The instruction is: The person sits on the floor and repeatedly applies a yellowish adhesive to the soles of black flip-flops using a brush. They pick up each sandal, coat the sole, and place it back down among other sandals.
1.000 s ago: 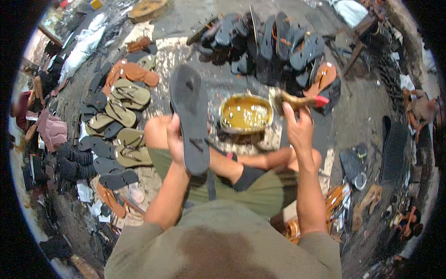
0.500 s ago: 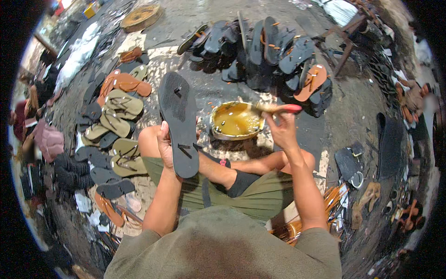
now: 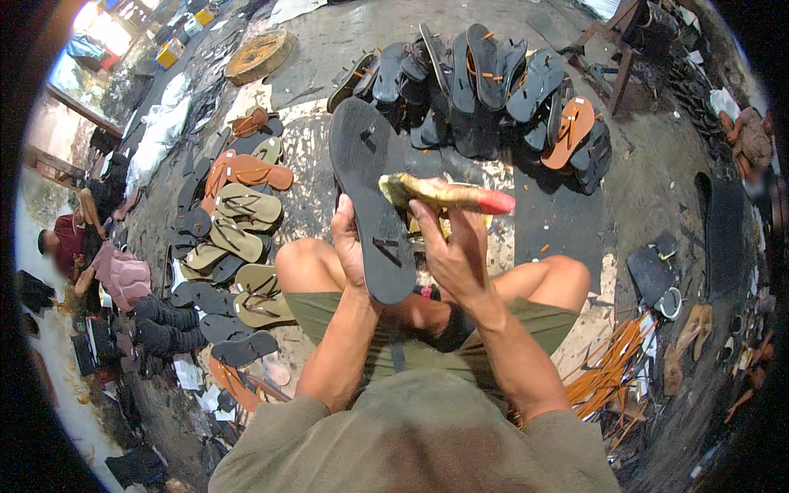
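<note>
The dark, scuffed floor (image 3: 649, 205) carries a curved cluster of black sandals (image 3: 463, 82) at the far side. Olive sandals (image 3: 234, 240) lie to the left, a round brown block (image 3: 259, 57) beyond them, orange strips (image 3: 608, 371) to the right

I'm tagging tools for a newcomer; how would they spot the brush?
Find the long, flat black sandal sole in the person's left hand. At its right edge, the right hand holds a slim, yellowish brush. Its bright red handle end sets it apart from the sole.

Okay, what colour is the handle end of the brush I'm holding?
Brush's handle end: red, clearest in the head view.
</note>
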Tool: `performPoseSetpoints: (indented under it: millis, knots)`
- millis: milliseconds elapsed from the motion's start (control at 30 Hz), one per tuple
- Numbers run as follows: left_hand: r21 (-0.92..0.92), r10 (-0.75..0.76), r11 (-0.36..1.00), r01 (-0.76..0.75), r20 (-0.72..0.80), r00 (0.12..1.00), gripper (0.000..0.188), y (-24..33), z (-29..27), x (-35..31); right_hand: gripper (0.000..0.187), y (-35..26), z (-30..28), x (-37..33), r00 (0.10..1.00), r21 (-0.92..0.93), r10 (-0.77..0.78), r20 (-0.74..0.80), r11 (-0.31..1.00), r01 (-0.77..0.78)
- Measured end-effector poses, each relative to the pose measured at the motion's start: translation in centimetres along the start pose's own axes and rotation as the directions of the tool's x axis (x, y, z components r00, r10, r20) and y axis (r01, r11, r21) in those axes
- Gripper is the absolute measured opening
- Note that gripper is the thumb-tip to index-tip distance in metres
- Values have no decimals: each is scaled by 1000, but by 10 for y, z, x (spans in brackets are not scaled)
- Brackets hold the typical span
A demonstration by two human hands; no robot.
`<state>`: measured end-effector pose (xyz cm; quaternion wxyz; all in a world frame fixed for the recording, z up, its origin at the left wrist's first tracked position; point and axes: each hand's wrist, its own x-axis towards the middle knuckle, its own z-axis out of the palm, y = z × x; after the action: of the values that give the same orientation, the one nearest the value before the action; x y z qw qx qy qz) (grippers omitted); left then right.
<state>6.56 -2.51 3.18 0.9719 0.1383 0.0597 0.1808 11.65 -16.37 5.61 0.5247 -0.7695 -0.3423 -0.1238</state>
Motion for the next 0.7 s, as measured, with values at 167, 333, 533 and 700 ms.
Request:
performPoseSetpoints:
  millis: [167, 333, 533, 700]
  knots:
    - [-56, -223, 971, 234, 160, 962, 65, 23, -16, 23, 32, -11, 14, -63, 996, 400, -45, 83, 916, 9]
    - [-453, -416, 773, 444, 167, 894, 79, -26, -2, -12, 28, 20, -7, 34, 933, -64, -346, 97, 933, 353]
    - [-87, -454, 876, 475, 190, 871, 73, 0, -29, 18, 29, -1, -25, -17, 914, 370, -235, 332, 923, 103]
    - [245, -516, 830, 501, -5, 857, 65, -73, -9, 97, 32, -10, -88, -35, 974, 303, 134, 182, 935, -186]
